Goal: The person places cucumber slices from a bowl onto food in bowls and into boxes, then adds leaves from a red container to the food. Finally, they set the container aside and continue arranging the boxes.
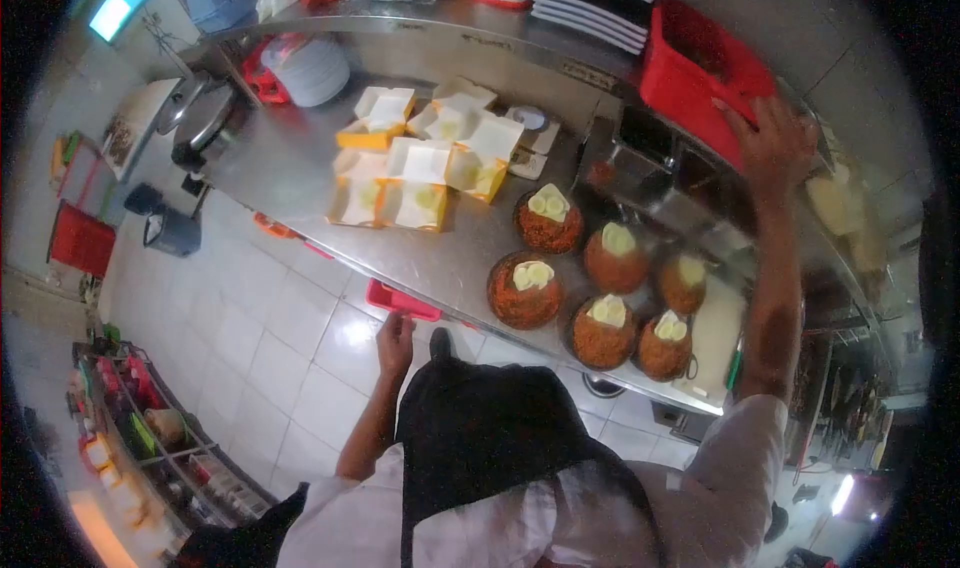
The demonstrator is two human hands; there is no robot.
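Note:
My right hand (775,148) reaches up to the red plastic basket (690,93) at the upper right. Its fingers are spread over the near rim, and nothing shows held in them. My left hand (396,343) hangs low by the counter's front edge, just below a pinkish-red tray (405,300). Its fingers look bent, but blur hides whether they touch the tray. Near my right forearm stand several round mounds of reddish-brown food, such as the front one (525,308), topped with pale slices. Several open yellow-and-white food boxes (415,203) are grouped left of them, with pale green pieces inside.
The steel counter (290,168) carries a stack of white plates (308,73) at the far left. Metal containers (650,148) sit behind the mounds. White trays (590,18) are stacked on the shelf above. Crates with bottles (150,418) stand at the lower left.

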